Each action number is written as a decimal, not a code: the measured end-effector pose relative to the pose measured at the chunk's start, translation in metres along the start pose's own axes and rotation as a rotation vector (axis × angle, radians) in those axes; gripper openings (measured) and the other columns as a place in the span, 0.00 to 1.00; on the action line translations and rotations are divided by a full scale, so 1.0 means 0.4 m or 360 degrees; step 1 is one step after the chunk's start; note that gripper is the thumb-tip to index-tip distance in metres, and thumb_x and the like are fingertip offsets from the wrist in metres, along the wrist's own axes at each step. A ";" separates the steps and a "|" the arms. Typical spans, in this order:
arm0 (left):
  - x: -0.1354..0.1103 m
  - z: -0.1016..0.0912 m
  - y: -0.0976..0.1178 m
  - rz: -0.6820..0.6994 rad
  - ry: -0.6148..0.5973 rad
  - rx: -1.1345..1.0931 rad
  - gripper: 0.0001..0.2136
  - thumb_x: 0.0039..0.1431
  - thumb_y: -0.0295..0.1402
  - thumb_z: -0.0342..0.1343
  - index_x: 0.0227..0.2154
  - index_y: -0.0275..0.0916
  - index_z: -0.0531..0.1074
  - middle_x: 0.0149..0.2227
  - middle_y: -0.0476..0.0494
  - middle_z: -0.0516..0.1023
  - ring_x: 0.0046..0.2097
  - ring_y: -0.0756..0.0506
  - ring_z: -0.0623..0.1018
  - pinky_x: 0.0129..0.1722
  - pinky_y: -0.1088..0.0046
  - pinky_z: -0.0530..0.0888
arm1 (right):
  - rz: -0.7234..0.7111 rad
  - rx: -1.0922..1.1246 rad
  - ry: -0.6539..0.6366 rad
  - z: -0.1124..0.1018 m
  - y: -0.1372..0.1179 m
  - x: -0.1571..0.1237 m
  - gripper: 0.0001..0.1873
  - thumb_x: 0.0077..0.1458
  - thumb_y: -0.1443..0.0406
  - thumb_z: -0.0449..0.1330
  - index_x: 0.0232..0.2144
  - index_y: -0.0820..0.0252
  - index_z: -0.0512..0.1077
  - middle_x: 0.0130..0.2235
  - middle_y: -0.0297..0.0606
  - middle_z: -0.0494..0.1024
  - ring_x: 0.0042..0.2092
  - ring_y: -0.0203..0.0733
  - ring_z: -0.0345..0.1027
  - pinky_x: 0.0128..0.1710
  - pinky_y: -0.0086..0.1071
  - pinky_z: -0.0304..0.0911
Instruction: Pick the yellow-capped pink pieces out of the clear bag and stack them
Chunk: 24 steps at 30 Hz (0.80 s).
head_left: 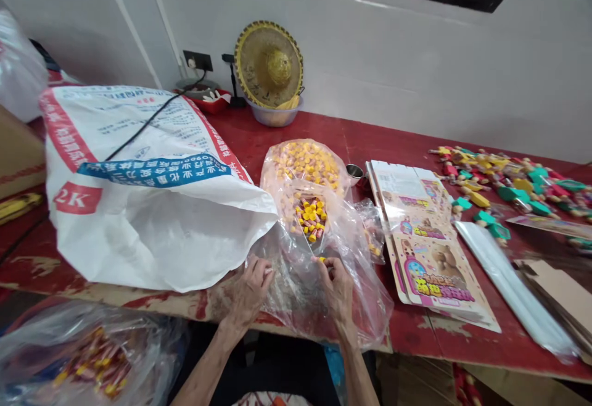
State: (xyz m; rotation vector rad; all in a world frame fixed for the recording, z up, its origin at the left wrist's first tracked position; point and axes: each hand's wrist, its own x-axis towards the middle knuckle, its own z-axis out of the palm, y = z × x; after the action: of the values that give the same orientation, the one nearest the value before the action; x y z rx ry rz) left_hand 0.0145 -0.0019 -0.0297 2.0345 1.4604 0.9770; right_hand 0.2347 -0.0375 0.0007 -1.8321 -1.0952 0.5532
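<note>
My right hand [337, 282] is closed in a pinch on a small yellow-capped tube [320, 260]. It is over the near part of a clear plastic bag [296, 295]. My left hand [254, 279] has its fingers curled together at the bag's left edge, and a pale bit at the fingertips is too small to name. Just beyond both hands, the bag's opening shows many loose pink tubes with yellow caps [312, 216]. More of the same tubes fill the bag's far part [305, 162].
A large white woven sack [152, 221] lies open at left. Printed cards [435, 258] are stacked at right, beside clear sleeves [513, 295] and colourful small toys [518, 184]. A metal cup [354, 173] stands behind. Another bag of tubes [99, 363] sits below the table's left edge.
</note>
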 end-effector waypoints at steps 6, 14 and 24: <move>-0.005 0.003 -0.003 0.0020 0.0032 -0.0007 0.07 0.69 0.33 0.50 0.34 0.43 0.69 0.37 0.48 0.73 0.36 0.47 0.78 0.36 0.70 0.76 | -0.0071 0.0215 0.0076 0.046 -0.061 -0.057 0.24 0.64 0.43 0.59 0.32 0.56 0.73 0.30 0.33 0.76 0.29 0.40 0.65 0.31 0.32 0.60; -0.012 -0.002 0.008 0.0063 0.0039 0.0094 0.09 0.70 0.32 0.45 0.32 0.43 0.67 0.35 0.48 0.71 0.34 0.47 0.76 0.33 0.71 0.73 | -0.0454 0.0128 -0.0174 0.165 0.011 -0.102 0.21 0.71 0.49 0.53 0.31 0.55 0.70 0.29 0.32 0.73 0.29 0.38 0.66 0.33 0.31 0.62; -0.017 0.004 0.020 0.0135 0.0142 0.0265 0.08 0.70 0.28 0.47 0.35 0.42 0.69 0.37 0.47 0.73 0.37 0.46 0.76 0.39 0.70 0.75 | -0.0448 0.0107 -0.0124 0.180 0.036 -0.105 0.22 0.72 0.48 0.50 0.32 0.54 0.70 0.31 0.33 0.74 0.30 0.40 0.66 0.35 0.32 0.65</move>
State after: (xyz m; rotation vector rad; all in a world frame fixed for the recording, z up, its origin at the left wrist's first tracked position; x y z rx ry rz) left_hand 0.0194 -0.0108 -0.0270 2.2130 1.5591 1.0223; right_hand 0.1672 -0.0423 -0.0502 -1.5753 -1.3440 0.4909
